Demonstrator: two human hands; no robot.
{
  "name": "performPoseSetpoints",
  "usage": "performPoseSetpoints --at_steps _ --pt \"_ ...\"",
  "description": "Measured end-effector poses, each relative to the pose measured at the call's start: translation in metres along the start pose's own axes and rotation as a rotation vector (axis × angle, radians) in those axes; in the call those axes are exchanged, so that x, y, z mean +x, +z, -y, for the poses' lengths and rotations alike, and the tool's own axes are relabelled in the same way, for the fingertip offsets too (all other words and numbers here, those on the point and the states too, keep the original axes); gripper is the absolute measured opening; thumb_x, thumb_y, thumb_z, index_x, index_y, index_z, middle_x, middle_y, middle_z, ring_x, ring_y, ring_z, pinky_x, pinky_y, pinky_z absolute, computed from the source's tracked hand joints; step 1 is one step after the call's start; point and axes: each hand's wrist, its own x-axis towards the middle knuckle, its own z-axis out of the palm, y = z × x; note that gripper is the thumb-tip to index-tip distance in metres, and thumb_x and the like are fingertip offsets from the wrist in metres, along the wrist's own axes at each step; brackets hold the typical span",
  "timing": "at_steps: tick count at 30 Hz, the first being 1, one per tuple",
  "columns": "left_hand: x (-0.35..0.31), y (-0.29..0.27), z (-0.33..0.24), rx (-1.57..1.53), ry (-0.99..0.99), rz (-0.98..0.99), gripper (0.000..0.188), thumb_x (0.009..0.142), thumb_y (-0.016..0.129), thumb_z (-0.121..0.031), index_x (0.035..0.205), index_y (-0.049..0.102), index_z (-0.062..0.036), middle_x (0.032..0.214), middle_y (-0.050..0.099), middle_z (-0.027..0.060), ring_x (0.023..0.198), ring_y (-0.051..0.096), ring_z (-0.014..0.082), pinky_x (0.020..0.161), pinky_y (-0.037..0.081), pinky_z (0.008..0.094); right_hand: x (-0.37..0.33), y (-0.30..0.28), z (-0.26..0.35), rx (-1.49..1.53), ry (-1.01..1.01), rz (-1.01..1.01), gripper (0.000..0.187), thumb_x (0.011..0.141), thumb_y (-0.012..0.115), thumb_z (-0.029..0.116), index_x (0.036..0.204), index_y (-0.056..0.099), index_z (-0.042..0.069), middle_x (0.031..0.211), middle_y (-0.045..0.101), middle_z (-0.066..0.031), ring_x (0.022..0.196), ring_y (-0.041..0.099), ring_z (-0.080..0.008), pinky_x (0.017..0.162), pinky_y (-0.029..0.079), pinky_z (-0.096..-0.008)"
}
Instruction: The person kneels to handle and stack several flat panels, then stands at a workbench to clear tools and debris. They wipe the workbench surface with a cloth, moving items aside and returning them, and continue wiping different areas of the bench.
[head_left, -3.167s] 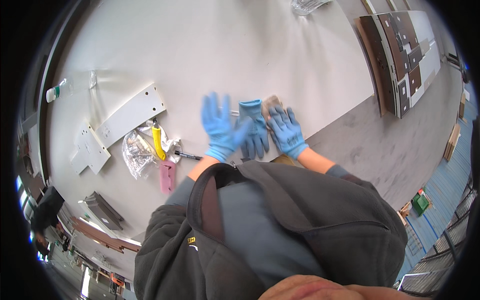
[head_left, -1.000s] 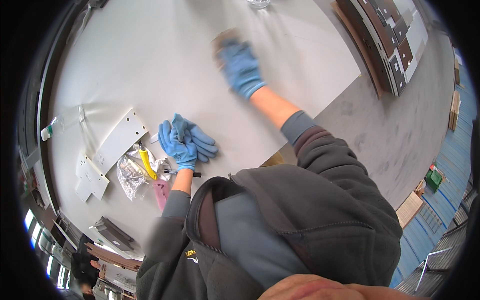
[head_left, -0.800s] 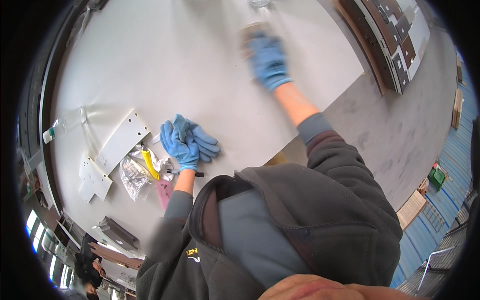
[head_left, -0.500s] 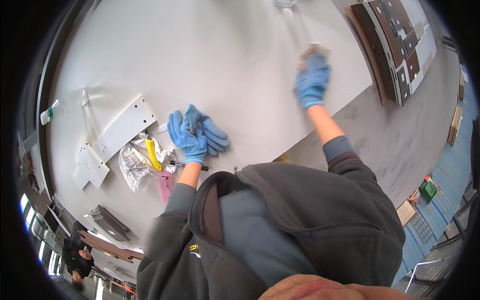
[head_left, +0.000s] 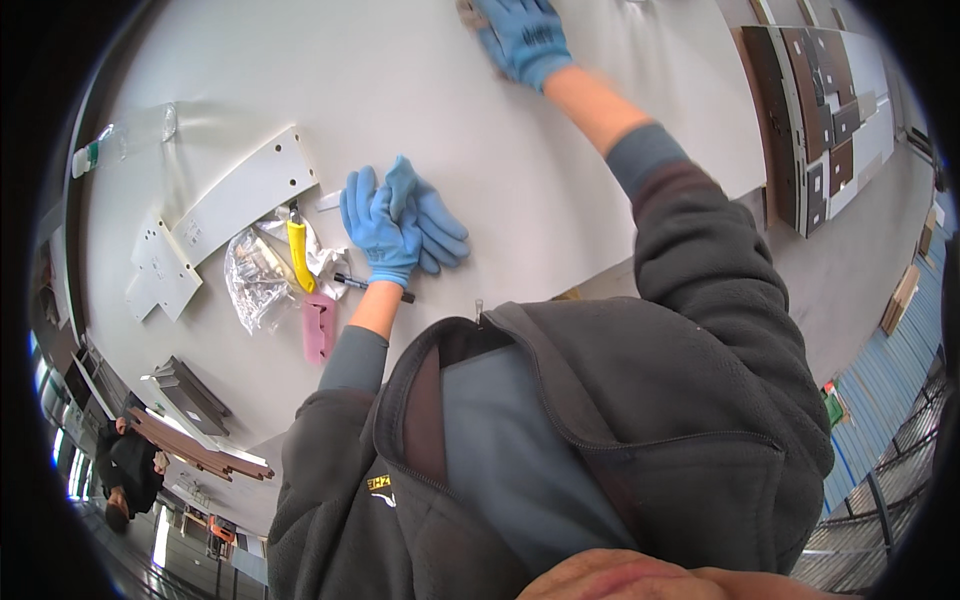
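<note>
My right hand (head_left: 525, 42), in a blue work glove, reaches to the far middle of a pale grey tabletop (head_left: 540, 180). Its fingers are closed over a beige wiping cloth (head_left: 470, 14), pressed flat on the surface and partly out of the picture. In another blue glove, my left hand (head_left: 380, 232) lies flat with fingers extended. A loose blue glove (head_left: 437, 235) is beside and partly under it. By that wrist lie a dark marker pen (head_left: 372, 287), a yellow-handled cutter (head_left: 299, 255), a pink notched block (head_left: 319, 328) and a clear plastic bag of small parts (head_left: 255, 270).
White drilled panels (head_left: 240, 195) lie at left, near a clear bottle (head_left: 110, 148). Brown and white panels (head_left: 820, 110) are stacked at far right. Dark strips (head_left: 190, 395) and brown boards (head_left: 195, 445) are at lower left, where another person (head_left: 128, 465) stands.
My right hand has swept the cloth left and farther away across the tabletop. My left hand stays on the loose glove. The whole view has shifted slightly.
</note>
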Motion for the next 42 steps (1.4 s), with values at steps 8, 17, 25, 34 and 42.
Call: performPoseSetpoints --at_steps 8,17,25,34,42 --pt "0.006 0.000 -0.002 -0.008 0.023 -0.021 0.041 0.087 0.075 -0.019 0.125 0.063 -0.0090 0.150 0.062 0.0217 0.142 0.054 0.0481 0.123 0.037 0.0594 -0.319 -0.070 0.110 0.177 -0.226 0.068 0.053 0.089 0.074 0.018 0.141 0.064 0.011 0.155 0.061 -0.0153 0.148 0.054 -0.0362 0.129 0.031 -0.0598" --pt "0.001 -0.003 -0.002 -0.013 0.003 0.009 0.039 0.089 0.078 -0.019 0.124 0.064 -0.0082 0.149 0.064 0.0212 0.142 0.055 0.0478 0.122 0.038 0.0592 -0.160 -0.075 -0.065 -0.247 0.390 -0.280 0.046 0.100 0.061 0.026 0.142 0.062 0.006 0.151 0.060 -0.0210 0.140 0.055 -0.0389 0.115 0.039 -0.0606" --pt "0.000 -0.004 -0.001 -0.026 -0.012 0.055 0.050 0.090 0.071 -0.023 0.137 0.058 -0.0101 0.155 0.057 0.0222 0.148 0.048 0.0498 0.125 0.032 0.0618 -0.144 -0.012 0.116 0.122 -0.190 -0.088 0.045 0.095 0.067 0.026 0.137 0.065 0.010 0.151 0.061 -0.0152 0.145 0.054 -0.0334 0.125 0.033 -0.0607" --pt "0.039 0.012 -0.010 -0.109 0.088 0.235 0.055 0.081 0.076 -0.017 0.133 0.060 -0.0093 0.154 0.054 0.0259 0.147 0.048 0.0505 0.125 0.036 0.0602 -0.008 -0.003 0.034 0.043 -0.051 -0.267 0.046 0.097 0.064 0.027 0.140 0.062 0.009 0.154 0.057 -0.0177 0.145 0.053 -0.0365 0.125 0.033 -0.0604" --pt "0.115 0.028 0.009 -0.252 0.218 0.243 0.048 0.085 0.071 -0.012 0.132 0.062 -0.0095 0.144 0.063 0.0151 0.141 0.057 0.0396 0.124 0.039 0.0596 0.189 0.042 0.014 -0.029 0.011 -0.255 0.048 0.102 0.057 0.033 0.143 0.062 0.009 0.157 0.056 -0.0181 0.148 0.050 -0.0373 0.127 0.032 -0.0540"
